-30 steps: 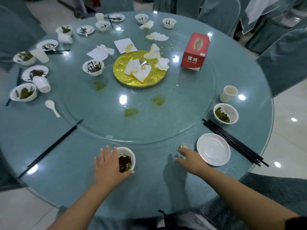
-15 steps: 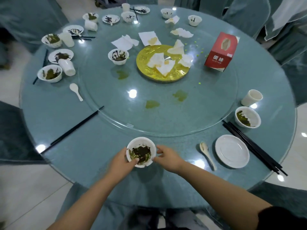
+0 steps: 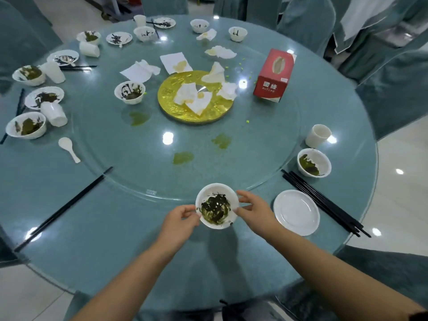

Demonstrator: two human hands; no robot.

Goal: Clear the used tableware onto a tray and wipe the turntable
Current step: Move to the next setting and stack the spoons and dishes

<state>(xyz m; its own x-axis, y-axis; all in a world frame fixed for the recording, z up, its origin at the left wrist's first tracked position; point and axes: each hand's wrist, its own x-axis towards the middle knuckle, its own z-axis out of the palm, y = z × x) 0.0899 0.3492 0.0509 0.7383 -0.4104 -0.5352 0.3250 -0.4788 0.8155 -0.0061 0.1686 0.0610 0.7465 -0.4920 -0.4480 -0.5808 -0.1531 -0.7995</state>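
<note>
A white bowl (image 3: 216,206) with dark green leftovers is held above the near table edge. My left hand (image 3: 179,220) grips its left rim and my right hand (image 3: 253,210) grips its right rim. Just beyond it lies the glass turntable (image 3: 266,144), smeared with green spills (image 3: 183,158) and carrying a gold centre plate (image 3: 169,98), crumpled napkins (image 3: 140,70), a dirty bowl (image 3: 130,92) and a red tissue box (image 3: 274,75). A clean white plate (image 3: 296,212) lies right of my right hand. No tray is in view.
Black chopsticks (image 3: 324,203) lie right of the plate, another pair (image 3: 64,208) at the near left. A dirty bowl (image 3: 313,162) and cup (image 3: 318,135) stand at the right. Several dirty bowls, plates and cups (image 3: 54,113) and a spoon (image 3: 68,148) crowd the left and far rim. Covered chairs (image 3: 393,93) ring the table.
My right hand left the spoon by the plate and joined my left hand on the bowl. Both hands have lifted the bowl off the table. The spoon is no longer in view.
</note>
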